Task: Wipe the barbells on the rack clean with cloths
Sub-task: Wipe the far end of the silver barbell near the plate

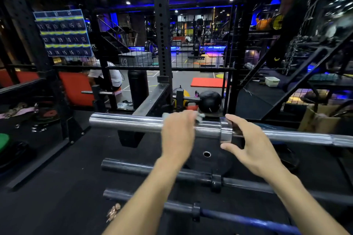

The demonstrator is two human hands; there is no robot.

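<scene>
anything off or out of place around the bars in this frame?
Mostly no. The chrome barbell and the two dark bars below lie level, undamaged. One oddity: crumpled brownish debris, too blurred to identify, by the lowest bar's end. Left hand presses a cloth on the sleeve.

Black medicine ball (210, 102) just beyond the fingertips. Red mat (208, 82) farther back on floor. White tub (272, 81) right of it. Numbered board (63, 33) far upper left.

— Where does the single view sit?
— On the person's head, facing forward and down, close over the shiny chrome steel barbell (133, 123), the dim gym hall receding beyond.
</scene>
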